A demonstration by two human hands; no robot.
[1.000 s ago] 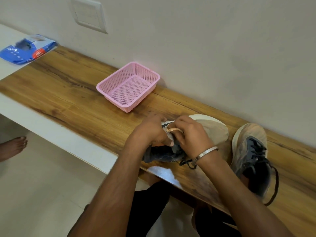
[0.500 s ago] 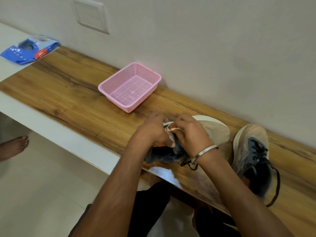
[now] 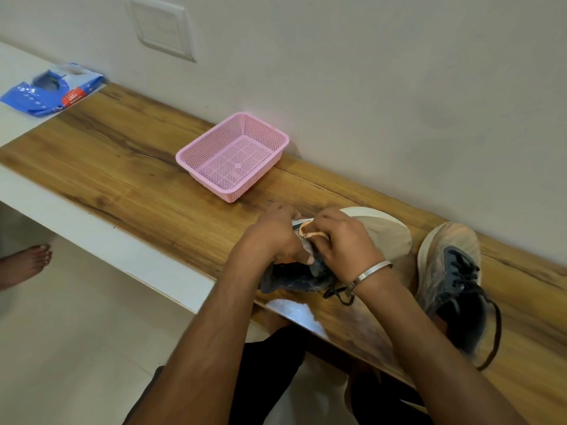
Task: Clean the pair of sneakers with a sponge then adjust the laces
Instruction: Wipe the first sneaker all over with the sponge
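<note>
I see 2 sneakers on a long wooden shelf [image 3: 122, 154] with a warm, streaky grain and a white front edge. The near sneaker [image 3: 386, 237] lies on its side by the front edge, its pale, dusty sole turned up and its dark blue fabric upper facing me. My left hand [image 3: 273, 237] grips the collar end of that upper, fingers curled over it. My right hand [image 3: 343, 243], with a metal bangle [image 3: 369, 273] on the wrist, pinches a thin orange loop [image 3: 308, 234] at the same end; whether this is sponge or part of the shoe I cannot tell. A black lace [image 3: 340, 294] trails out under the right wrist. The second sneaker [image 3: 451, 271] rests just beside the first, toward the shelf's right end, toe to the wall, grey mesh toe scuffed, black laces loose, 1 end looping over the front edge.

A pink perforated plastic basket [image 3: 277, 138], rectangular, stands at the back edge against the plain off-white wall. A blue printed packet [image 3: 46, 93] lies at the far left end, under a white wall plate [image 3: 162, 27]. The floor is pale tile; a bare foot [image 3: 26, 262] shows at the left.

Against 1 second ago, both hands keep the same hold on the sneaker, and nothing on the shelf has shifted.
</note>
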